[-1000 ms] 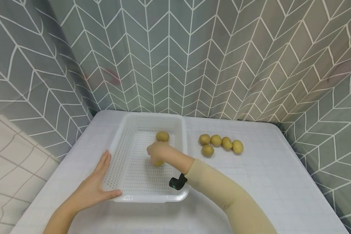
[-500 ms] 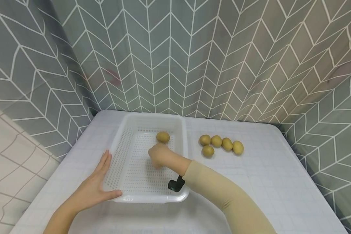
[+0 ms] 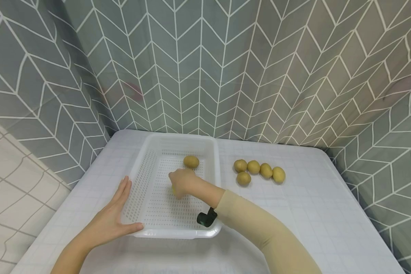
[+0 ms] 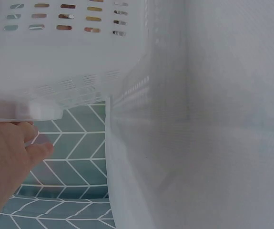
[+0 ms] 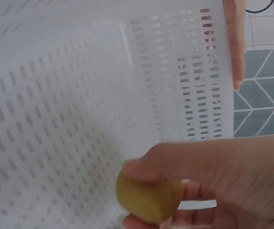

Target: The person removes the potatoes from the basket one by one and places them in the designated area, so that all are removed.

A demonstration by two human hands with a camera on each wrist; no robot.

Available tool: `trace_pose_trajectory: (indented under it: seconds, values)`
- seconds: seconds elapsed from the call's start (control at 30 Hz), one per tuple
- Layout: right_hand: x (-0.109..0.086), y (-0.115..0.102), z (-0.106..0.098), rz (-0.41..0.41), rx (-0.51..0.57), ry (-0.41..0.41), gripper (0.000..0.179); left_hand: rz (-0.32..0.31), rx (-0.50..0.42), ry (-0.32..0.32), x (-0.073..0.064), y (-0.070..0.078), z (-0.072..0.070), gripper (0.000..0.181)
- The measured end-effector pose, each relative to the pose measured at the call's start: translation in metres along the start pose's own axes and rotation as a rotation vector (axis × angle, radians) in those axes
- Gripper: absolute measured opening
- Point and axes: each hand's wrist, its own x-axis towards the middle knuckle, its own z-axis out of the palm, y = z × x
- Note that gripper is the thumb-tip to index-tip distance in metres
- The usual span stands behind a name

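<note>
A white perforated plastic basket (image 3: 157,217) stands on the table. Inside it, my right hand (image 3: 184,182) grips a potato (image 5: 146,195) between thumb and fingers; in the head view the hand hides most of that potato. Another potato (image 3: 191,161) lies on the basket floor, just beyond the right hand. My left hand (image 3: 114,217) rests along the basket's near left side, fingers straight and thumb spread over the front rim. In the left wrist view, part of the left hand (image 4: 13,157) shows against the basket's edge.
Several potatoes (image 3: 253,166) lie on the white-covered table (image 3: 311,213) right of the basket. A patterned grey curtain (image 3: 205,68) hangs behind the table and at both sides. A black wrist camera (image 3: 207,217) sits by the right sleeve.
My right hand, gripping the potato, has shifted slightly left within the basket. The left hand stays at the basket's side, and the other potatoes keep their places.
</note>
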Motion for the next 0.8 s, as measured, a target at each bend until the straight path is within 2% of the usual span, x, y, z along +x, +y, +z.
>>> trace_pose_trajectory:
  seconds: [0.1, 0.2, 0.37, 0.5, 0.63, 0.8]
  values:
    - [-0.003, 0.001, -0.007, -0.01, 0.087, 0.049, 0.041, 0.0, 0.0, -0.005, 0.001, 0.001, -0.001, 0.127]
    - [-0.007, 0.002, -0.015, -0.025, 0.112, 0.116, 0.041, 0.001, 0.004, -0.006, 0.001, 0.001, -0.001, 0.127]
    - [-0.018, 0.003, -0.031, -0.042, 0.145, 0.269, 0.04, 0.009, 0.006, -0.002, 0.0, 0.0, -0.002, 0.126]
    - [-0.029, 0.004, -0.043, -0.048, 0.257, 0.411, 0.04, 0.012, 0.006, 0.003, 0.0, -0.001, -0.002, 0.126]
    - [-0.036, 0.009, -0.049, -0.109, 0.367, 0.555, 0.042, 0.012, 0.002, 0.005, 0.001, -0.001, -0.001, 0.126]
    - [-0.045, 0.018, -0.051, -0.174, 0.401, 0.684, 0.042, 0.017, 0.003, 0.009, 0.0, -0.001, -0.001, 0.126]
